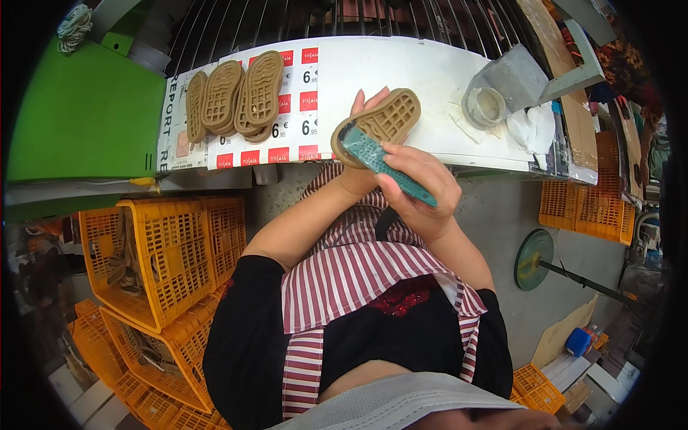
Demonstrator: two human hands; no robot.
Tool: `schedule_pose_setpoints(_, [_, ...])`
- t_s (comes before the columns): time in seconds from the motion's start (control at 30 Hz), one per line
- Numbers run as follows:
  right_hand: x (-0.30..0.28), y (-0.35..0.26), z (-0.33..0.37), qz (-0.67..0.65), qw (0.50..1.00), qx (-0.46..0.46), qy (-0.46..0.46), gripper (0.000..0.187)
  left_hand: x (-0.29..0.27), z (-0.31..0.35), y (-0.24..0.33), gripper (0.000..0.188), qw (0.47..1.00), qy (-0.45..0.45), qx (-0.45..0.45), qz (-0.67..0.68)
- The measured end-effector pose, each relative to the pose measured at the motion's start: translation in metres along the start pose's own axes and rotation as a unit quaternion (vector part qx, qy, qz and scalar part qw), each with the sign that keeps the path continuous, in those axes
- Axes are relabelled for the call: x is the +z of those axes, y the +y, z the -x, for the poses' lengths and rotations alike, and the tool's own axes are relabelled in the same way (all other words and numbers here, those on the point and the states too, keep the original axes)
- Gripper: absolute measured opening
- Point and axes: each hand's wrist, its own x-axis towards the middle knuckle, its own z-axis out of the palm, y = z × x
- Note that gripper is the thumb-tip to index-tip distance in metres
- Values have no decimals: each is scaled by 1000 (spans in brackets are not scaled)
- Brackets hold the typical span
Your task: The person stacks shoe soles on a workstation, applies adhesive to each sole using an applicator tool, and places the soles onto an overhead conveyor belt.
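Observation:
My left hand [357,179] is closed around a tan shoe sole [398,113] from beneath, its fingertips showing past the far edge. The sole is tilted, its gridded face turned up. A teal brush [387,166] is gripped by my right hand [428,188], between thumb and fingers. Its dark-tipped end lies against the near left part of the sole; whether it presses is hard to tell. To the left, several more tan soles [259,87] rest on the bench in small overlapping piles, gridded faces up or leaning.
A white board [423,64] covers the bench. On its right stand a cup in a cloudy plastic holder [484,107] and crumpled white material [530,129]. Dark metal bars [344,18] run behind. Orange crates [168,247] stack at lower left; a green panel [79,118] sits left.

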Motion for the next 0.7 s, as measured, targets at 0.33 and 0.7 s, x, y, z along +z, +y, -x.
schedule_pose_setpoints(0.33, [-21, 13, -10, -149, 980, 113, -73, 27, -13, -4, 13, 61, 984, -129, 76, -101])
schedule_pose_setpoints(0.7, [-47, 34, -20, -370, 868, 295, -152, 21, -37, 6, 44, 55, 917, -331, -180, 133])
